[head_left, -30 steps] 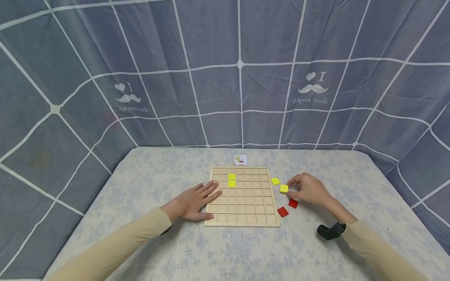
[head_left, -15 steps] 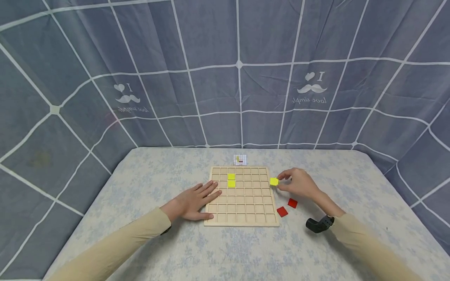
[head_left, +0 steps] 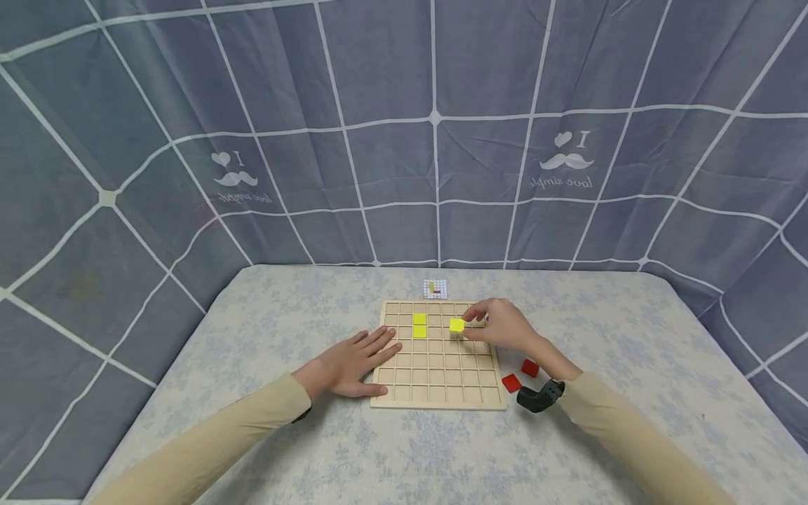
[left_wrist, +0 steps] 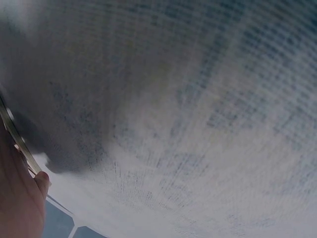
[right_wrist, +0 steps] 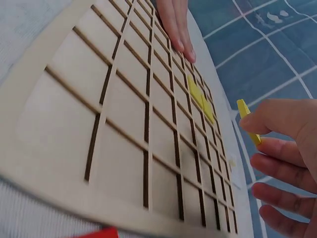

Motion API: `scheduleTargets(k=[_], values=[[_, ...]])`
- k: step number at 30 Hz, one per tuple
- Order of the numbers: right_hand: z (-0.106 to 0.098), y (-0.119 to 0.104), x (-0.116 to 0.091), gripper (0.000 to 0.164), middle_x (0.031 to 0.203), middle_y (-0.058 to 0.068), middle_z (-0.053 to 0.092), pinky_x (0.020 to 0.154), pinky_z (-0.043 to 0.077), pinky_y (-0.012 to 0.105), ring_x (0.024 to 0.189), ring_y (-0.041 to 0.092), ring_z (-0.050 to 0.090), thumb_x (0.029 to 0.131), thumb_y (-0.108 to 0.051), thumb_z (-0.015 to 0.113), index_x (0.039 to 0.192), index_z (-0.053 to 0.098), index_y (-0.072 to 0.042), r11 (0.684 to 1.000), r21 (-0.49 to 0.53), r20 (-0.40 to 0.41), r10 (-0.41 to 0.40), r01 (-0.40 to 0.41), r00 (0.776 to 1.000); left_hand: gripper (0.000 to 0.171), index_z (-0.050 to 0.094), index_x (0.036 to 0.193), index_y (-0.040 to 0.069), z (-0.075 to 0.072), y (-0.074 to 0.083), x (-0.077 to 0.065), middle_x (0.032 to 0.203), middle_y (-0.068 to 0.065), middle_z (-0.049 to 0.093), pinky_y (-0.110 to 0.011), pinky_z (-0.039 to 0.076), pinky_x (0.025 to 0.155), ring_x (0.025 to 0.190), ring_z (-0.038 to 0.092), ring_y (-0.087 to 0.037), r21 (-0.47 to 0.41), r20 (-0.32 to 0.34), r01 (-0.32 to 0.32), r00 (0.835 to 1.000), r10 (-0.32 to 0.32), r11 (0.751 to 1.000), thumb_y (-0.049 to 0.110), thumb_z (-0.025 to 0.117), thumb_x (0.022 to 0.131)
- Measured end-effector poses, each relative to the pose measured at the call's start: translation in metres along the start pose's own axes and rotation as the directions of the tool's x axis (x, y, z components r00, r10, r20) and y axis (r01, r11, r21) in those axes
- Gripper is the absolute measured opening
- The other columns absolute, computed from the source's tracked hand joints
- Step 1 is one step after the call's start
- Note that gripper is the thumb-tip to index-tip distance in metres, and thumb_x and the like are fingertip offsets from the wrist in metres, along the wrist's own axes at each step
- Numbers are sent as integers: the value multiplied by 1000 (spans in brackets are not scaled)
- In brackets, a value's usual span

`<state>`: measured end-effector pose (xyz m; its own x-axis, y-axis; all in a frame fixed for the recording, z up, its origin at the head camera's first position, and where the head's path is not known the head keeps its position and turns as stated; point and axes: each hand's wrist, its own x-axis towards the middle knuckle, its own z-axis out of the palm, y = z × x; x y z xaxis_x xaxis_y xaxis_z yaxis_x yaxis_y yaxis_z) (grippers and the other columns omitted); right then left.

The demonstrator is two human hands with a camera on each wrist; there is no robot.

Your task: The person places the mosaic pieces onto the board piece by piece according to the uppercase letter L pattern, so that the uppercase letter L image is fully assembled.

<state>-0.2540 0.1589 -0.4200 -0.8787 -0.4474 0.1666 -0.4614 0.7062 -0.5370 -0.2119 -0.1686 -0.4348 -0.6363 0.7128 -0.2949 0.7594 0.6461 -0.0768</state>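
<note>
A wooden grid board (head_left: 442, 379) lies on the table. My left hand (head_left: 350, 365) rests with fingers spread on the board's left edge. Two yellow square tiles (head_left: 419, 325) sit in neighbouring cells, one behind the other, in the board's upper left part. My right hand (head_left: 505, 326) pinches another yellow tile (head_left: 457, 325) between thumb and finger, above the right part of the grid. The right wrist view shows this pinched tile (right_wrist: 251, 124) edge-on and raised over the board, the other fingers loosely bent.
Two red tiles (head_left: 511, 383) lie on the tablecloth right of the board, beside the right wrist's black strap device (head_left: 541, 397). Behind the board is a small printed grid card (head_left: 435, 289). A blue checked curtain (head_left: 391, 168) surrounds the table's back and sides.
My right hand has carried the pinched yellow tile leftward from beside the board to above it. The loose yellow tile by the board's right edge is now out of sight. The left hand stays put.
</note>
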Motion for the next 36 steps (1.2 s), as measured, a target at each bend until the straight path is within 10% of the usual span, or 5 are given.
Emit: scheduleTargets(k=[36], values=[[56, -30, 23, 20, 94, -1, 74, 73, 54, 28, 85, 13, 67, 76, -25, 78, 92, 77, -13, 995, -24, 81, -96, 98, 992, 81, 13, 157, 20, -6, 2, -2, 164, -8, 5, -45, 18, 121, 151, 6, -24, -47, 13, 32, 999, -31, 998, 64, 38, 94]])
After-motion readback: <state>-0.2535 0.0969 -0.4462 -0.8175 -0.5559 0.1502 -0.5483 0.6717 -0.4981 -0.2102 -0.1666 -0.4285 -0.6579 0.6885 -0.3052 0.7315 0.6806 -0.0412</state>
